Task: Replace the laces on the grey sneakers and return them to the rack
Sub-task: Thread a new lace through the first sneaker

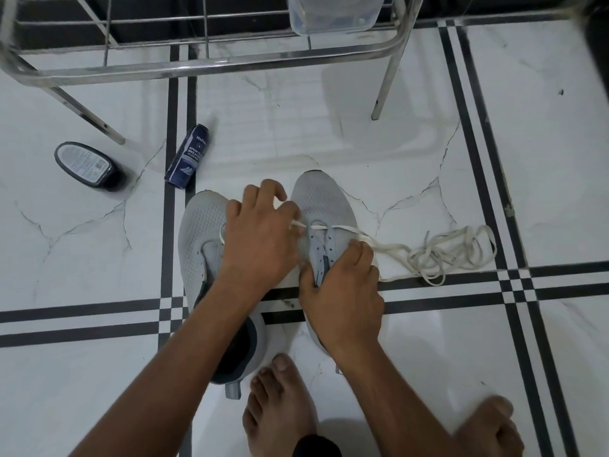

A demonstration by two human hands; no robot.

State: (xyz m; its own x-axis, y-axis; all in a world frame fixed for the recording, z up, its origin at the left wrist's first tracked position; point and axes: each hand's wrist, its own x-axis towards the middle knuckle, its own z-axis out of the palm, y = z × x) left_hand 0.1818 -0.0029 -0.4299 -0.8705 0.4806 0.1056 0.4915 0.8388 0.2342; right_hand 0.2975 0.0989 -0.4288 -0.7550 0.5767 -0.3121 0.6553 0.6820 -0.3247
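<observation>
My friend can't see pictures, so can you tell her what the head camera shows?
A person's left hand pinches a white lace through the front eyelets of the right grey sneaker, and the right hand holds that shoe. The other grey sneaker sits beside it on the tiled floor, below a metal rack.

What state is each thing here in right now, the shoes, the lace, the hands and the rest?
Right sneaker: on the floor, lace through its front eyelets only.
Left sneaker: on the floor, mostly unlaced.
White lace: mostly in a loose heap on the tiles.
Left hand: pinches the lace end.
Right hand: grips the right sneaker.
Sneaker cleaner can: lying down.
Rack: standing.
</observation>
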